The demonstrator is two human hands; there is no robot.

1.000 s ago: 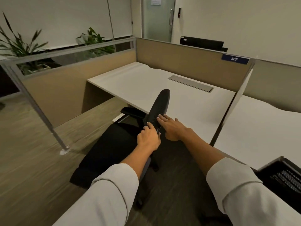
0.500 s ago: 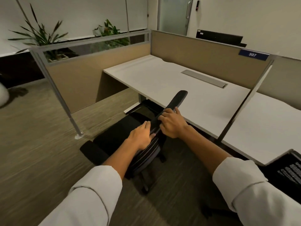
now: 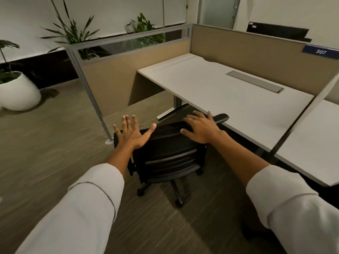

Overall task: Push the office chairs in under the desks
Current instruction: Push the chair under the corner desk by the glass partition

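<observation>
The office chair point(image 3: 170, 158) stands on the floor point(image 3: 55, 162) with its black mesh back toward the camera, its seat tucked partly beneath the white table point(image 3: 229, 96). The left hand point(image 3: 131, 133) is spread wide at the back's top left corner, fingers splayed, gripping nothing. The right hand point(image 3: 200, 128) lies flat and open on the back's top edge, just beside the table's front edge.

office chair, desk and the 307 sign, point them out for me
office chair point(image 3: 170, 149), head view, on its mesh backrest
desk point(image 3: 211, 88), head view, on the bare white top
307 sign point(image 3: 321, 51), head view, on the blue plate
</observation>
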